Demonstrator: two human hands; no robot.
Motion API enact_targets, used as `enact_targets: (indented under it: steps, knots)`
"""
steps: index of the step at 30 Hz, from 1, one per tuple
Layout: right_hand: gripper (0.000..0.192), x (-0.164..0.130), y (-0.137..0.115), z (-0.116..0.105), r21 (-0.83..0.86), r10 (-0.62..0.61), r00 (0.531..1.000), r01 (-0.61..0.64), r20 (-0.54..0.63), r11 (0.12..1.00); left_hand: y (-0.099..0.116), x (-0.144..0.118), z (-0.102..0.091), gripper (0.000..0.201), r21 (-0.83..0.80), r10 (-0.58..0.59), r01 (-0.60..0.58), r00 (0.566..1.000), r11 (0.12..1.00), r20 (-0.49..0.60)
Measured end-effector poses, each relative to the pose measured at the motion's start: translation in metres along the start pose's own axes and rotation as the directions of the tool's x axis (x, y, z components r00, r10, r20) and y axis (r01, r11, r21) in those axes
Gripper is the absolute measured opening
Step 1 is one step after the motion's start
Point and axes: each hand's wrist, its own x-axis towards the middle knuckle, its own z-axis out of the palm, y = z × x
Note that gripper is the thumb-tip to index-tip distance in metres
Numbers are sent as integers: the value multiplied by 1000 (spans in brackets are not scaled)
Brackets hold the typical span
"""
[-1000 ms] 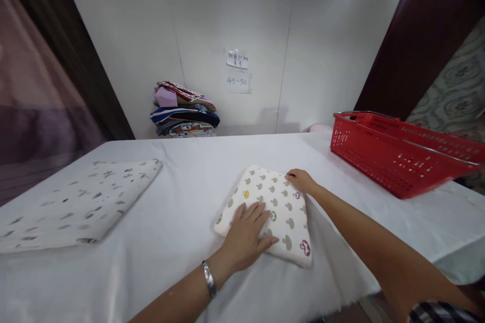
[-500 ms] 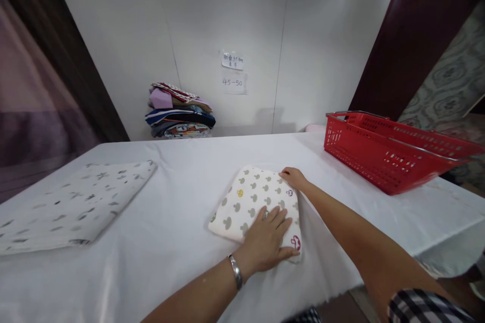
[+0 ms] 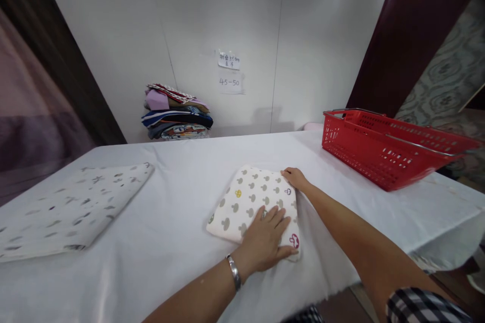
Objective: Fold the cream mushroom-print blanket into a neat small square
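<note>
Head-camera view: left hand, a silver bangle on its wrist, lies palm-down with fingers spread flat on the near right corner of the folded cream cloth printed with small mushrooms, having slid there from the cloth's near left side over the last second. Right hand has stayed at the far right corner, fingertips curled on the edge, gripping nothing. That cloth rests mid-table on the white tablecloth, well apart from the folded grey-flecked white sheet at left, the red plastic basket at right and the stack of folded fabrics by the wall.
</note>
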Motion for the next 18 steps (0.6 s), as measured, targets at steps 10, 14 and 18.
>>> enact_targets:
  steps: [10,14,18]
  knots:
    - [54,-83,9,14,112,-70,961,104,-269,988,-2,0,3,70,31,18,-17,1000,999,-20]
    - [60,-97,6,25,150,-140,976,166,-168,975,0,-1,3,69,26,3,-3,1000,1000,-20]
    - [62,-96,1,22,263,-54,993,81,-107,961,2,0,-3,65,-16,0,0,1000,1000,-23]
